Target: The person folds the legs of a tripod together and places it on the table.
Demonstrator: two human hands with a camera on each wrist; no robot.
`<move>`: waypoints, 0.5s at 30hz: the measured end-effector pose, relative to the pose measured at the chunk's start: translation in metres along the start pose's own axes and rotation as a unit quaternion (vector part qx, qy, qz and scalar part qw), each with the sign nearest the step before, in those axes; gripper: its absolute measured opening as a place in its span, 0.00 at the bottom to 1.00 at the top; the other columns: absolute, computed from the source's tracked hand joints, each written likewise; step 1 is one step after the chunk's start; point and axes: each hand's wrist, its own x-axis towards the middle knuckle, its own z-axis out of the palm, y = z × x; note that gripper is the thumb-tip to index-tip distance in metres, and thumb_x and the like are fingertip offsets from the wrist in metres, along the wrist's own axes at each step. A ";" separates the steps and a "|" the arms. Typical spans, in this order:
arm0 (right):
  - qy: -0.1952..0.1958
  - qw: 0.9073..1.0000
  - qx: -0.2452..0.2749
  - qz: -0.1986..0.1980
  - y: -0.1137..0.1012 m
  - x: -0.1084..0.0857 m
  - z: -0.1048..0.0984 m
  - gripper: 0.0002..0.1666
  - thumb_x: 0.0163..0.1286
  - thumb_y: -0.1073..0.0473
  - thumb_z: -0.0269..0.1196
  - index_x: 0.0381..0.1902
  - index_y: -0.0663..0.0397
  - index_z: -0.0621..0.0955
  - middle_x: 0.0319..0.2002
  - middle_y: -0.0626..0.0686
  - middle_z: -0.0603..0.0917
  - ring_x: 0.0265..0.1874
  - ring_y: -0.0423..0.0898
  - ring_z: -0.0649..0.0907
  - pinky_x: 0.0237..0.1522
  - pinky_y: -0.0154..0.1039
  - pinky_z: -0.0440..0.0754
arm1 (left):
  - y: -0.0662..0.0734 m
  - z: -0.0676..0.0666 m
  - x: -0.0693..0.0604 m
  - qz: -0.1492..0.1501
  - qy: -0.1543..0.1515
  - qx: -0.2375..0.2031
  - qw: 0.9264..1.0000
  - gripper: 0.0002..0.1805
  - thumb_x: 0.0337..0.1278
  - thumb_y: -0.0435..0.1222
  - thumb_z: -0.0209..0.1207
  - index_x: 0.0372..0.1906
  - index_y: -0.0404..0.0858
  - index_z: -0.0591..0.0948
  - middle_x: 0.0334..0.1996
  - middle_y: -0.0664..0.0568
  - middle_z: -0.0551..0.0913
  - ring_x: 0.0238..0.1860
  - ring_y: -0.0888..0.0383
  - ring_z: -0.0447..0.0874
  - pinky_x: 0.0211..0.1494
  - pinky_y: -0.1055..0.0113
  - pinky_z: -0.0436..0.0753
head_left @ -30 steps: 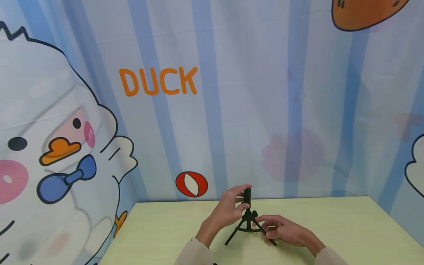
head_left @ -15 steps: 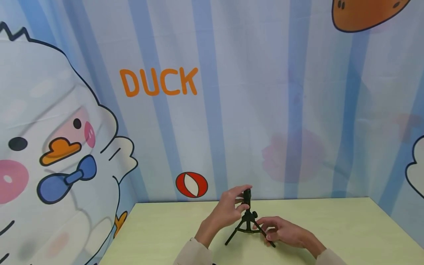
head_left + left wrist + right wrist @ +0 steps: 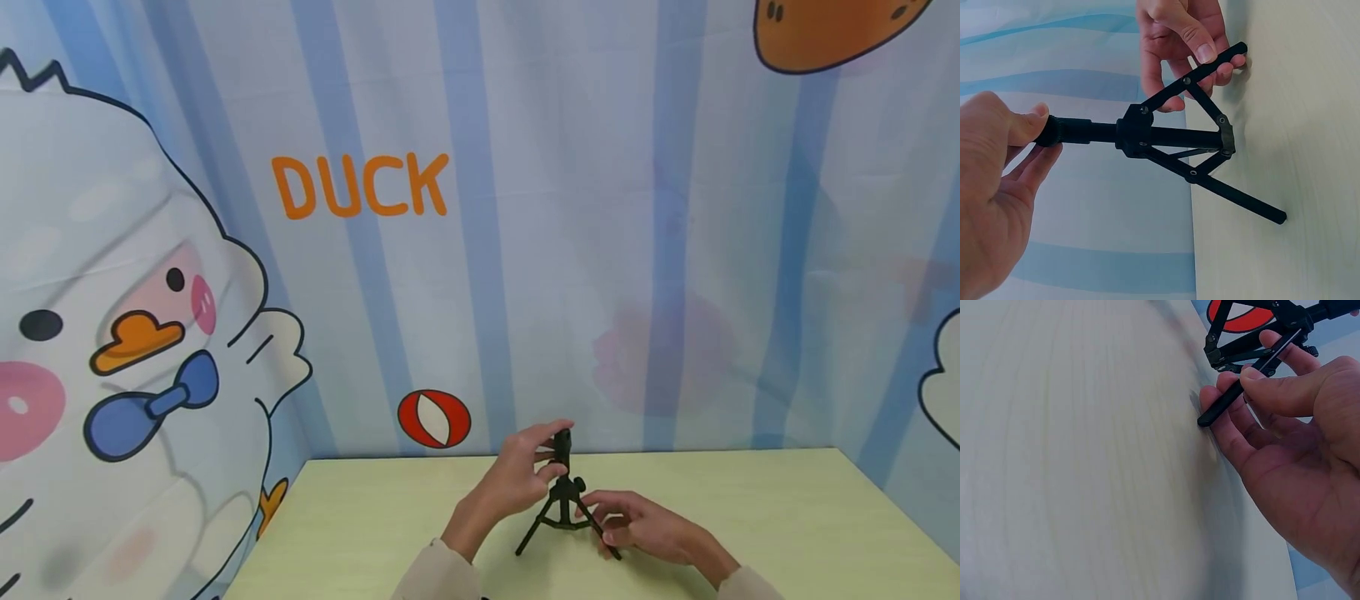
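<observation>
The black tripod (image 3: 564,492) stands roughly upright at the bottom of the head view, just right of centre, and its two outer feet appear slightly closer together than a second ago, while its top sits a touch further right. The left hand (image 3: 517,471) pinches the head (image 3: 1052,131) between thumb and fingers; the right hand (image 3: 645,521) grips one leg (image 3: 1229,403) near its foot, thumb against fingers. Both hands have barely shifted. The narrower spread suggests the legs are being drawn in a little or the tripod turned; which of these cannot be told, so any progress looks small. Whether every foot touches the table (image 3: 375,517) is also unclear.
</observation>
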 end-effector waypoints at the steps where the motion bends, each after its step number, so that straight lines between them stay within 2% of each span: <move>1: 0.001 1.000 0.002 -0.006 0.000 0.000 0.000 0.30 0.79 0.73 0.52 0.75 0.72 0.64 0.49 0.60 0.80 0.40 0.50 0.83 0.46 0.42 0.82 | 0.000 0.000 0.000 -0.001 0.000 0.000 1.000 0.34 0.65 0.21 0.64 0.75 0.39 0.72 0.69 0.43 0.76 0.61 0.53 0.82 0.62 0.68 0.82; 11: 0.041 0.997 -0.053 -0.035 0.006 0.005 0.004 0.28 0.79 0.70 0.55 0.73 0.75 0.65 0.51 0.65 0.80 0.40 0.51 0.83 0.45 0.41 0.83 | 0.001 -0.002 0.000 -0.004 -0.004 -0.002 1.000 0.35 0.66 0.21 0.63 0.76 0.40 0.70 0.72 0.44 0.73 0.62 0.52 0.81 0.62 0.69 0.82; 15: 0.061 0.996 -0.060 -0.038 0.007 0.007 0.007 0.29 0.78 0.71 0.55 0.73 0.74 0.66 0.57 0.69 0.78 0.43 0.53 0.83 0.47 0.42 0.83 | 0.000 -0.002 0.000 -0.009 -0.005 -0.005 1.000 0.36 0.67 0.21 0.62 0.77 0.41 0.70 0.72 0.45 0.73 0.63 0.51 0.81 0.62 0.70 0.81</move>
